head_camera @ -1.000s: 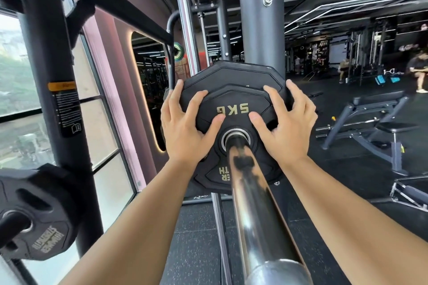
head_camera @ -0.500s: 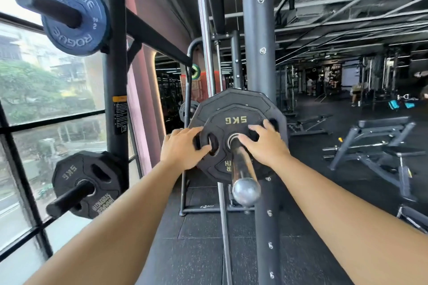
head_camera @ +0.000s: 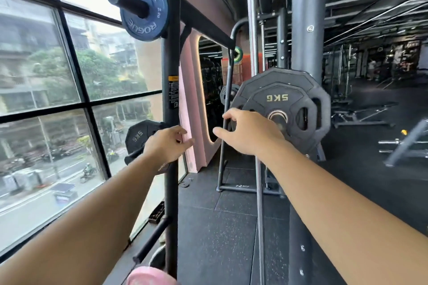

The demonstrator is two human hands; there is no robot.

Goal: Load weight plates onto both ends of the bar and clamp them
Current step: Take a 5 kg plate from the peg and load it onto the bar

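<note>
A black 5 kg plate [head_camera: 278, 97] sits on the bar, whose end [head_camera: 278, 119] shows in the plate's hub; the rest of the sleeve is hidden behind my right arm. My right hand [head_camera: 247, 132] hovers in front of the plate's left edge with relaxed fingers, holding nothing. My left hand [head_camera: 166, 143] is further left, loosely curled and empty, in front of a black rack upright [head_camera: 170, 65]. Just behind it, a second black 5 kg plate [head_camera: 137, 136] hangs on a storage peg. No clamp is visible.
A blue ROGUE plate [head_camera: 143, 25] hangs on an upper peg of the same upright. A thick grey column [head_camera: 305, 30] stands behind the loaded plate. Windows fill the left side. Benches [head_camera: 361, 113] stand on the dark floor to the right. A pink object [head_camera: 150, 276] lies at the bottom edge.
Both hands have let go of the loaded plate and moved left. The view has pulled back and turned toward the storage pegs by the window.
</note>
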